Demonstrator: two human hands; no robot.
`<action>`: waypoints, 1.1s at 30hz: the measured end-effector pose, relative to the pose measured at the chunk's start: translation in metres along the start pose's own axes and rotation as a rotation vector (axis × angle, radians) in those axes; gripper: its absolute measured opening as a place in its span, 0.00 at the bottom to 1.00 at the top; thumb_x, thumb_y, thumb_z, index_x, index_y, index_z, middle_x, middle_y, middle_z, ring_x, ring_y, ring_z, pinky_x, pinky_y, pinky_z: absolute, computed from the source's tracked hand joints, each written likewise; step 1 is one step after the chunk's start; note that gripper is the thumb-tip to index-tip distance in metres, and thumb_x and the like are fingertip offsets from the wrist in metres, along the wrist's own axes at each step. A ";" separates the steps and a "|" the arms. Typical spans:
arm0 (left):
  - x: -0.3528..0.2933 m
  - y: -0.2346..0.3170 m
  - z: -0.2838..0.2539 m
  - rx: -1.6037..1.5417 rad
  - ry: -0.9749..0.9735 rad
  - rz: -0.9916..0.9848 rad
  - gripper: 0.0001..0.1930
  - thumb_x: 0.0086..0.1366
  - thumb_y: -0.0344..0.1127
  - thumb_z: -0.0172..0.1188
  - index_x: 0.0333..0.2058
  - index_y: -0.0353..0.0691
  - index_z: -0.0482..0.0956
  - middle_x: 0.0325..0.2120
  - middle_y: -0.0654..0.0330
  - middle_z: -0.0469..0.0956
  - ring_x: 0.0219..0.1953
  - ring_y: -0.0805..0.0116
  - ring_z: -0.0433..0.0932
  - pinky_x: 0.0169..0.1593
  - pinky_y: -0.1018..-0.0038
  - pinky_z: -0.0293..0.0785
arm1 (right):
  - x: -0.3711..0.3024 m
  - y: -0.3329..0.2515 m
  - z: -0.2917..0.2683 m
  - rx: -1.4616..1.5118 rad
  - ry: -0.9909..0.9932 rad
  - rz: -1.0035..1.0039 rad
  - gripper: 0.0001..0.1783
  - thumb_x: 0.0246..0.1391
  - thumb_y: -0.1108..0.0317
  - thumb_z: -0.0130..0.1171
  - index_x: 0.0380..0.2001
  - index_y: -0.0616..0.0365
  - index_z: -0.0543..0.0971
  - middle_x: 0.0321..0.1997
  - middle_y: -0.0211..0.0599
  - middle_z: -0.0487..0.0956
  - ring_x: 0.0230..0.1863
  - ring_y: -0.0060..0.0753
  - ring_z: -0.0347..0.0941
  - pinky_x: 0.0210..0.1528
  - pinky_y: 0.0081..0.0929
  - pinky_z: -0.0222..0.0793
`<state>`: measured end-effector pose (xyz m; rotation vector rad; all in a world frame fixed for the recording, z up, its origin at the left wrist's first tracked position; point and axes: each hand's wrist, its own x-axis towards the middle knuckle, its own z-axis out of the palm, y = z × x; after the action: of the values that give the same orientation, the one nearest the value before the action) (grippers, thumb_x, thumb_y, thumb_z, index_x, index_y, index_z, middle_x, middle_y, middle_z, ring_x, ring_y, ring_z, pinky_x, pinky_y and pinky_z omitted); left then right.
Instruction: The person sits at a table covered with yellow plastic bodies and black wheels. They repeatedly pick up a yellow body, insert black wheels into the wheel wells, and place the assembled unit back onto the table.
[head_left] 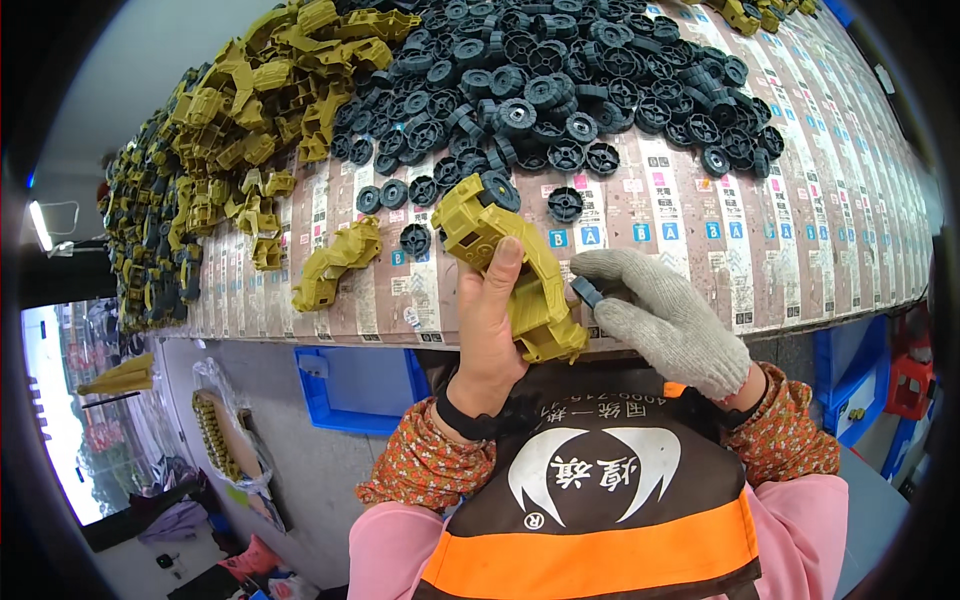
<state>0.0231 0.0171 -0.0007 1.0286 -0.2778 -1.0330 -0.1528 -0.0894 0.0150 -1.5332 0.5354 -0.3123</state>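
Note:
My bare left hand [485,330] is closed around an olive-yellow plastic toy truck body [545,318], held tilted above the table's near edge. One dark wheel [501,191] sits at the body's upper end. A grey knitted glove covers my right hand [668,322], which pinches a small dark toy wheel [587,291] between thumb and fingers, close to the truck body's right side. Just beyond the body lies a loose wheel [565,204]. Another olive truck body [336,264] rests on the table to the left.
A large heap of dark wheels [545,90] covers the table's far middle. Olive truck bodies [265,100] are piled at the far left, beside bodies with wheels [150,225]. Below the table edge are a blue bin [360,420] and a red crate [908,385].

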 end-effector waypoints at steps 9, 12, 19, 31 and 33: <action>-0.005 -0.009 0.006 0.071 0.038 0.178 0.21 0.74 0.43 0.68 0.58 0.41 0.71 0.45 0.62 0.79 0.42 0.71 0.82 0.44 0.70 0.84 | -0.011 -0.002 0.012 -0.296 0.133 -0.139 0.24 0.67 0.70 0.58 0.63 0.68 0.75 0.45 0.53 0.85 0.45 0.50 0.84 0.49 0.39 0.79; -0.009 -0.015 0.008 0.131 0.050 0.280 0.23 0.73 0.36 0.70 0.60 0.41 0.69 0.49 0.62 0.78 0.48 0.71 0.81 0.53 0.70 0.80 | -0.017 -0.009 0.019 -0.438 0.139 -0.194 0.24 0.62 0.75 0.57 0.62 0.67 0.75 0.43 0.62 0.83 0.41 0.68 0.82 0.44 0.51 0.78; -0.019 -0.023 0.015 0.200 -0.140 0.457 0.31 0.69 0.23 0.70 0.64 0.40 0.61 0.58 0.59 0.74 0.58 0.69 0.78 0.63 0.70 0.75 | -0.022 0.004 0.025 -0.369 0.060 -0.099 0.34 0.55 0.77 0.55 0.67 0.66 0.69 0.40 0.65 0.83 0.40 0.72 0.81 0.45 0.59 0.77; -0.002 0.015 0.001 0.611 -0.436 -0.055 0.29 0.72 0.32 0.66 0.65 0.41 0.62 0.53 0.58 0.79 0.53 0.73 0.79 0.55 0.73 0.77 | 0.008 -0.047 -0.025 -0.502 0.319 -0.292 0.26 0.55 0.76 0.62 0.59 0.59 0.79 0.51 0.47 0.82 0.50 0.42 0.82 0.53 0.37 0.78; 0.002 0.024 0.000 0.811 -0.553 -0.116 0.31 0.72 0.36 0.67 0.66 0.41 0.61 0.53 0.57 0.79 0.52 0.72 0.80 0.55 0.71 0.78 | 0.013 -0.045 -0.028 -0.500 0.129 -0.328 0.29 0.53 0.76 0.64 0.61 0.59 0.77 0.58 0.42 0.80 0.55 0.35 0.79 0.57 0.33 0.75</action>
<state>0.0384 0.0185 0.0181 1.4665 -1.1704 -1.3368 -0.1501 -0.1214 0.0594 -2.1032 0.4816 -0.5626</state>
